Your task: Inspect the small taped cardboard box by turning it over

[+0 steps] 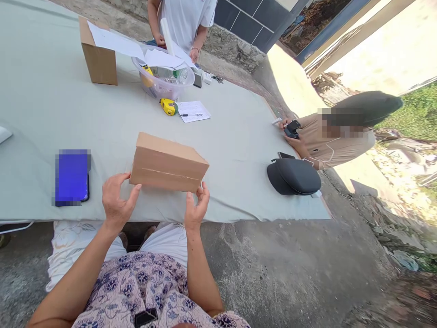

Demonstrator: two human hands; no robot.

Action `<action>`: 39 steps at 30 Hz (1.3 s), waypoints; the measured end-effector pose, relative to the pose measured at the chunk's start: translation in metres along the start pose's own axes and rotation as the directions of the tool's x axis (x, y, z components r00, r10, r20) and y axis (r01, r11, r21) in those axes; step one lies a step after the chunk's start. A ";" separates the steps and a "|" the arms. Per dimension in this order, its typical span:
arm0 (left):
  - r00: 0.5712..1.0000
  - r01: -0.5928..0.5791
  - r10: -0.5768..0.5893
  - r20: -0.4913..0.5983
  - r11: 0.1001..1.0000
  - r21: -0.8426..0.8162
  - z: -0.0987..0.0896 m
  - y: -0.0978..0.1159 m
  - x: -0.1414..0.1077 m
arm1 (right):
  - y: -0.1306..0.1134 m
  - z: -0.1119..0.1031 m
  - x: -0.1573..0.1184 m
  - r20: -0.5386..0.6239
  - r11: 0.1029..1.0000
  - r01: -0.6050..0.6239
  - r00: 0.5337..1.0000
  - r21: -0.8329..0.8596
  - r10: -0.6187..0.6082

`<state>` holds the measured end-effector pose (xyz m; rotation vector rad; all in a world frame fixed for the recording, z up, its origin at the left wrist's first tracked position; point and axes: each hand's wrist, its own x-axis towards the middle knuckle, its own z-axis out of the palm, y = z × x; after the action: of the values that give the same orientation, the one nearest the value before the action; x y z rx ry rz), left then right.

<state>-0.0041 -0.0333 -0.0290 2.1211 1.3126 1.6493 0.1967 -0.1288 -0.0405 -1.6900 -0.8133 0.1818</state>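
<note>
A closed brown cardboard box (167, 166) is tilted near the front edge of the cloth-covered table (235, 136), a seam running along its near face. At the box's lower left corner is my left hand (118, 200), thumb in front and fingers round the side. My right hand (197, 207) grips the lower right corner, its thumb below the near face and its fingers partly behind the edge. Whether the box's underside rests on the cloth I cannot tell. Left of my left hand lies a phone (72, 175) with its screen blurred out.
Beyond the box are a yellow tape measure (168, 106), a paper with a pen (194, 112), a filled plastic basin (164, 86) and another cardboard box (100, 64). A black case (293, 175) sits at the right. One person stands opposite; another holds a black device (292, 129).
</note>
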 end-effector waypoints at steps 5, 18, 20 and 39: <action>0.977 0.211 -0.213 0.011 0.957 -0.199 0.010 0.018 0.011 | -0.028 0.002 0.013 0.034 0.998 0.067 0.997 0.016 -0.067; 0.878 0.467 -0.477 0.044 0.835 -0.292 0.042 0.047 0.016 | -0.058 0.041 0.015 -0.053 0.993 -0.121 0.991 -0.001 0.121; 0.876 0.472 -0.479 0.050 0.832 -0.291 0.042 0.047 0.015 | -0.056 0.039 0.015 -0.053 0.993 -0.117 0.992 0.003 0.117; 0.927 0.372 -0.370 0.056 0.895 -0.245 0.046 0.020 0.004 | -0.008 0.033 0.022 -0.056 0.993 -0.069 0.996 0.093 0.074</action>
<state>0.0450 -0.0254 -0.0323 1.6115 1.3234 1.5462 0.1925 -0.0889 -0.0368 -1.6325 -0.6909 0.2135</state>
